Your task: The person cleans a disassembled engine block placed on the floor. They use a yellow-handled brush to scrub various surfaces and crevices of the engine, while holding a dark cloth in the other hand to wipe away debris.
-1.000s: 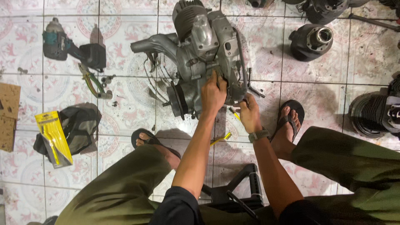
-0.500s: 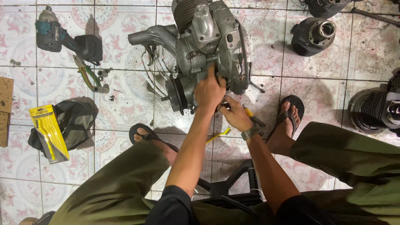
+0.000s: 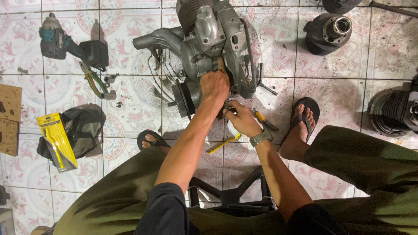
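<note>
The scene is lit evenly and rather brightly from above. Soft, short shadows are cast on the tiled floor (image 3: pixel 130 100) beside the engine (image 3: pixel 209 48) and the power drill (image 3: pixel 65 43). Mild glare is seen on the glossy tiles. The centre is sharp; slight stretching and softness are noticed at the edges and corners.

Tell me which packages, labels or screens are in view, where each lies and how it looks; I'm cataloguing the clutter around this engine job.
Yellow blister pack: flat, long, yellow card with black print, leaning on a dark bag on the floor, left of the left hand.
Cardboard piece: brown, flat, at the left edge.
Wristwatch: on the right hand's wrist; its face is too small to tell.
No signs show.
</note>
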